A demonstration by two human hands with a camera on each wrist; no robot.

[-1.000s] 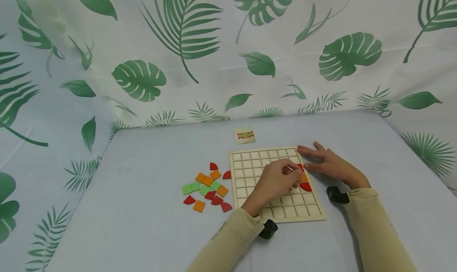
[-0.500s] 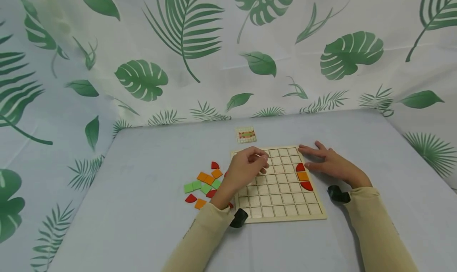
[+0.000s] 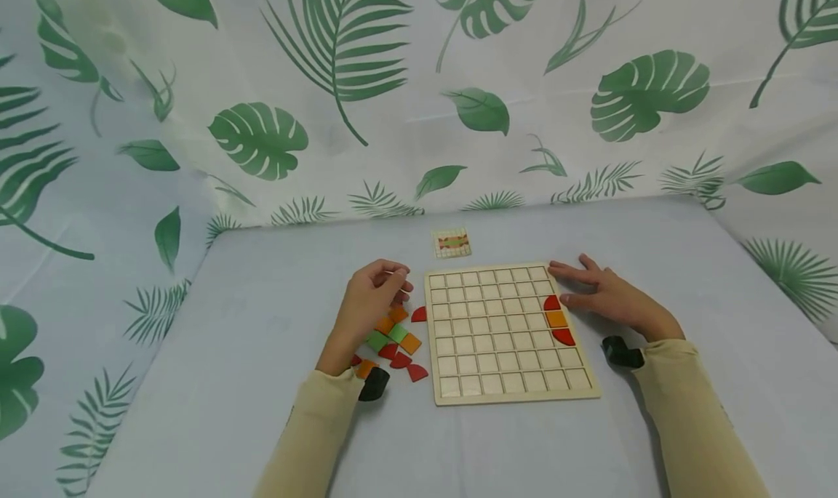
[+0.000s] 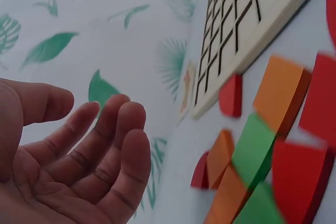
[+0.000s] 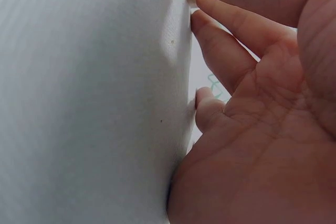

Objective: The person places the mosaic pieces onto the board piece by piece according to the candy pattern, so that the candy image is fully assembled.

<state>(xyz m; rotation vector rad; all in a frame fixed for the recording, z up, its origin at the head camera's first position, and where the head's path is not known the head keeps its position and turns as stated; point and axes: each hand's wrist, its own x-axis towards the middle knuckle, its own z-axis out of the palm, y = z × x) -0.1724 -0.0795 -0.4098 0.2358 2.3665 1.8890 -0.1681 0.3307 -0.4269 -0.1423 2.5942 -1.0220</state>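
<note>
My left hand (image 3: 368, 302) hovers over the pile of loose pieces, its fingers loosely bent with nothing between them, as the left wrist view confirms. Under and beside it lie orange squares (image 3: 410, 343), green squares (image 4: 253, 148) and red quarter-round pieces (image 3: 417, 372). My right hand (image 3: 612, 302) rests on the table with its fingers spread, fingertips at the right edge of a wooden grid board (image 3: 497, 400). In the board's right column sit a red quarter-round (image 3: 553, 303), an orange square (image 3: 556, 319) and another red quarter-round (image 3: 563, 336), one below the other.
A small card (image 3: 452, 243) with a printed grid pattern lies behind the board. White cloth with green leaves hangs at the back and sides of the table (image 3: 262, 411).
My left hand has moved left from the board's right column to above the loose pieces, uncovering the three placed pieces. The right hand stays at the board's edge.
</note>
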